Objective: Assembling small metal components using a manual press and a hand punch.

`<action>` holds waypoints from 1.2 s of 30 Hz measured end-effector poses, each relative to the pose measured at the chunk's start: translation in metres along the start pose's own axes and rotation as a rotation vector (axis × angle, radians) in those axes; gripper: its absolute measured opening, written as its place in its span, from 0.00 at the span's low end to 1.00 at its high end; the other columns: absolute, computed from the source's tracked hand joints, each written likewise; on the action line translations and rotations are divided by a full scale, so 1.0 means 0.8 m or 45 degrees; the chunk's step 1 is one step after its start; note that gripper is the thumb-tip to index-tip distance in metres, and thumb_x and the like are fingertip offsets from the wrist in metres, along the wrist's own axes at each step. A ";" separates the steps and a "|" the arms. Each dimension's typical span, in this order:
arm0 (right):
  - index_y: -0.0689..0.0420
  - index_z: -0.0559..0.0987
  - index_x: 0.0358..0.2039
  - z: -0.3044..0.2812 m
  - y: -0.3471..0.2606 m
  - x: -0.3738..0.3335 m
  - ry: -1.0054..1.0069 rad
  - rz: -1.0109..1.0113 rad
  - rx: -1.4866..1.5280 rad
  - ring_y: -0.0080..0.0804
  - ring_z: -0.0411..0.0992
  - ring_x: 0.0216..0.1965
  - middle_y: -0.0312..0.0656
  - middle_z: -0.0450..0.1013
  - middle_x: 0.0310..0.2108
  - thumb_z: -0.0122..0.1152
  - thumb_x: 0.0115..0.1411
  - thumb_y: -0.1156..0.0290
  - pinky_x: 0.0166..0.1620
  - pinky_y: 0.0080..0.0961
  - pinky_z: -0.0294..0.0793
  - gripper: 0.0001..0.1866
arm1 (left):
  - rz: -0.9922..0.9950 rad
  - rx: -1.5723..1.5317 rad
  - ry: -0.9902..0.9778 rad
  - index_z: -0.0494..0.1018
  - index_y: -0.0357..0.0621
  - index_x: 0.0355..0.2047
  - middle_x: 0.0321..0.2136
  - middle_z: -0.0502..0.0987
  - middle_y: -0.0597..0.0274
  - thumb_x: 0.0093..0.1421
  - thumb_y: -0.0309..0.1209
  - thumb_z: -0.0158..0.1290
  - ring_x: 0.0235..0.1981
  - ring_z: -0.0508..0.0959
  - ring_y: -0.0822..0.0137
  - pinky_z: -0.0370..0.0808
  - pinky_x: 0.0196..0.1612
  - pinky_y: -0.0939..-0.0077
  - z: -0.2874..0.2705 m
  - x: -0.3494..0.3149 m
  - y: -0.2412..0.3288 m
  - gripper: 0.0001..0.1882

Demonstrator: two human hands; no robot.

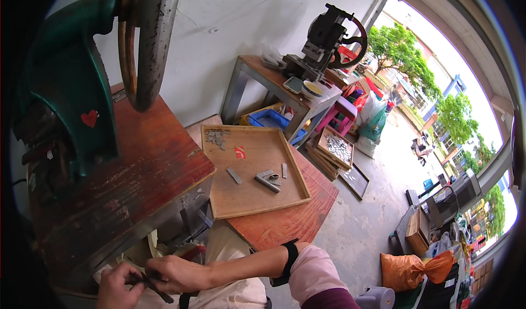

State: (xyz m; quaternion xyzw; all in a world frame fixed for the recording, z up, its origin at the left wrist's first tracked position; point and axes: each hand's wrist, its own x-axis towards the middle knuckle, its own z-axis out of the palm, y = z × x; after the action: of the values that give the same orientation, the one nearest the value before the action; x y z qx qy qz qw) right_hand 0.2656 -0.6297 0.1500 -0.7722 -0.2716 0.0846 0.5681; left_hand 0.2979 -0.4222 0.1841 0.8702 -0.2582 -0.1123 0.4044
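Low at the front, my left hand [116,288] and my right hand [178,273] come together over my lap. Both are closed, with the fingers pinching a dark, narrow strip [160,292] between them; its exact kind is too hard to make out. Ahead of them lies a shallow wooden tray [257,210]. In it are a grey metal tube-like piece [267,184], short ridged metal strips [234,175], a red-and-white label [240,152] and a heap of small grey metal pieces [218,137] in the far left corner.
A green hand press [76,90] with a large wheel [156,46] stands on the reddish wooden bench [148,150] at left. Farther off, a black press [323,40] sits on a side table [255,65]. Trays of small pieces [337,147] and an orange sack [402,272] lie at right.
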 end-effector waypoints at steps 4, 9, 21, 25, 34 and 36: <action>0.65 0.66 0.32 0.003 0.010 -0.008 -0.156 -0.620 -0.447 0.46 0.66 0.41 0.52 0.64 0.35 0.58 0.46 0.74 0.39 0.37 0.66 0.14 | -0.281 -0.443 -0.396 0.68 0.38 0.25 0.21 0.77 0.61 0.38 0.20 0.65 0.27 0.79 0.74 0.76 0.31 0.78 -0.014 0.011 0.000 0.16; 0.65 0.66 0.35 0.001 0.013 -0.007 -0.116 -0.699 -0.507 0.47 0.67 0.37 0.51 0.65 0.33 0.58 0.48 0.73 0.39 0.38 0.67 0.16 | -0.376 -0.640 -0.554 0.68 0.38 0.26 0.22 0.77 0.61 0.40 0.21 0.65 0.28 0.79 0.74 0.75 0.32 0.79 -0.010 0.008 -0.004 0.16; 0.66 0.71 0.33 0.006 0.006 0.003 0.279 -0.145 -0.048 0.49 0.72 0.30 0.52 0.70 0.28 0.57 0.53 0.75 0.32 0.36 0.70 0.09 | -0.288 -0.252 0.072 0.64 0.38 0.24 0.18 0.73 0.65 0.43 0.20 0.62 0.22 0.74 0.81 0.71 0.25 0.84 0.010 0.006 0.005 0.15; 0.65 0.70 0.33 0.007 0.004 0.007 0.330 -0.129 -0.154 0.51 0.70 0.29 0.50 0.69 0.26 0.57 0.53 0.75 0.31 0.38 0.69 0.09 | -0.274 -0.307 0.151 0.63 0.38 0.24 0.19 0.72 0.66 0.43 0.18 0.61 0.23 0.73 0.81 0.70 0.25 0.85 0.014 0.007 -0.001 0.15; 0.66 0.65 0.32 0.013 0.007 0.012 0.295 -0.194 -0.264 0.53 0.68 0.27 0.50 0.63 0.26 0.54 0.54 0.78 0.28 0.39 0.68 0.09 | -0.281 -0.444 0.180 0.63 0.38 0.27 0.21 0.72 0.64 0.44 0.16 0.59 0.25 0.72 0.80 0.70 0.26 0.85 0.017 0.005 -0.011 0.15; 0.65 0.65 0.33 0.015 0.009 0.013 0.283 -0.157 -0.246 0.53 0.69 0.28 0.51 0.64 0.28 0.55 0.54 0.77 0.29 0.39 0.68 0.10 | -0.287 -0.444 0.176 0.62 0.38 0.27 0.21 0.72 0.64 0.44 0.16 0.58 0.24 0.72 0.80 0.70 0.26 0.85 0.017 0.005 -0.011 0.15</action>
State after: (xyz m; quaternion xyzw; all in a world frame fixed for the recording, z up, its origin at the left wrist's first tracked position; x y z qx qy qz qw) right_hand 0.2712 -0.6156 0.1408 -0.8097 -0.2607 -0.0628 0.5220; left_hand 0.2992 -0.4286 0.1685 0.8160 -0.1078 -0.1398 0.5505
